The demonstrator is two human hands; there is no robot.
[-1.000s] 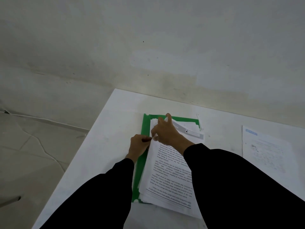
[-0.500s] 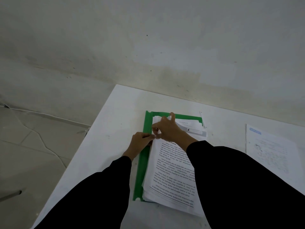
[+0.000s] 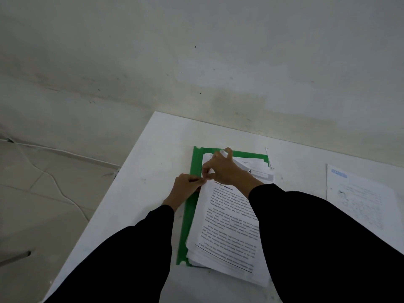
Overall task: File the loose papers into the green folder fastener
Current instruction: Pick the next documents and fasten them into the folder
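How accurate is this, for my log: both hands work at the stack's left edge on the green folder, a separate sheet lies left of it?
Wrong side: the head view shows the separate sheet lying right of the stack. The rest holds.

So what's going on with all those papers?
A person is filing papers. A paper stack lies on the green folder on the white table. The left hand and right hand pinch its top-left corner, probably fitting it on the fastener, which is hidden. One more sheet lies apart on the right.
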